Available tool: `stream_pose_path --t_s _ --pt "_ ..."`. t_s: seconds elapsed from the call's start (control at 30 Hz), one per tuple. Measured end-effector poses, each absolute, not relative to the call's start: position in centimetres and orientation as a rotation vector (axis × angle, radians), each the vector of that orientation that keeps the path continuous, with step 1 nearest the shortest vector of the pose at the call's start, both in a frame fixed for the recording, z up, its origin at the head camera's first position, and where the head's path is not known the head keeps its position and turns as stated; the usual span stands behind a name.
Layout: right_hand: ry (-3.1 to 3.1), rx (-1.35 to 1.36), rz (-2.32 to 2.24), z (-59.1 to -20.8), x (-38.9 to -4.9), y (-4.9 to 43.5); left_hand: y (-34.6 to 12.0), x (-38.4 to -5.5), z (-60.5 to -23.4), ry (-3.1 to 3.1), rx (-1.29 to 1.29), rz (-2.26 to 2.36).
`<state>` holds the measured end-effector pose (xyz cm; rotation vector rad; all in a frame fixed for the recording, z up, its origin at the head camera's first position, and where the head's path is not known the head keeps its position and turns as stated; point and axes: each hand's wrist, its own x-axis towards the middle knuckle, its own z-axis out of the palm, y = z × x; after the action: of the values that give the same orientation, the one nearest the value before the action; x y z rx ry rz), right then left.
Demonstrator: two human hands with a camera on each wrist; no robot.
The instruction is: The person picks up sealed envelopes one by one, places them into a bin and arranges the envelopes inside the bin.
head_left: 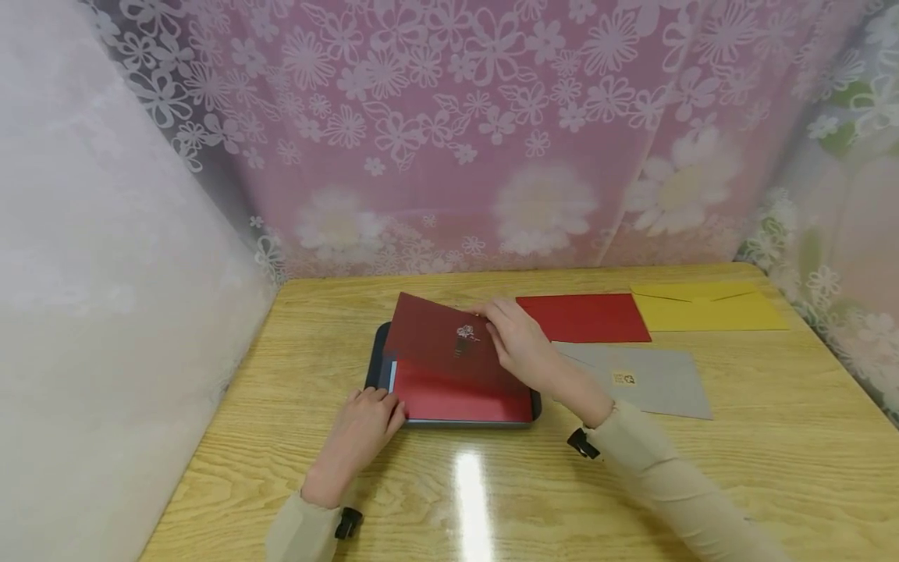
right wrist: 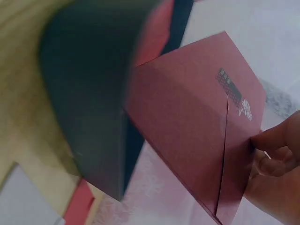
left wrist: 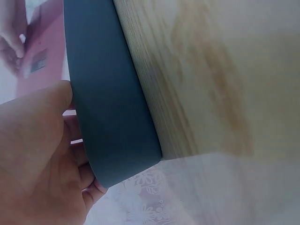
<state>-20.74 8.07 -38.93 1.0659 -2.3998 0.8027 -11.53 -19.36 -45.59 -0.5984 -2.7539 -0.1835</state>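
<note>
Mid-frame, a maroon rectangular paper envelope (head_left: 430,332), pinched upper right by the right hand (head_left: 518,343), was tilted over a dark round-cornered tray (head_left: 376,364) gripped by the left hand (head_left: 361,425).

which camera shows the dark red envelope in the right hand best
The right wrist view: the dark red envelope looks largest there, with its flap edge and print showing beside the right hand. The head view shows it smaller and tilted; the left wrist view catches only a hazy part at upper left.
</note>
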Motion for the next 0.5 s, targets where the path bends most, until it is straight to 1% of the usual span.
stream_pose_path --t_s 0.3,0.5 --pt "-2.595 1.122 0.66 -41.0 -21.0 7.6 -19.3 -11.6 -45.6 -2.745 -0.584 -0.196" --pt "-2.62 1.173 0.634 -42.2 -21.2 7.6 -19.2 -11.5 -45.7 -2.741 -0.591 -0.169"
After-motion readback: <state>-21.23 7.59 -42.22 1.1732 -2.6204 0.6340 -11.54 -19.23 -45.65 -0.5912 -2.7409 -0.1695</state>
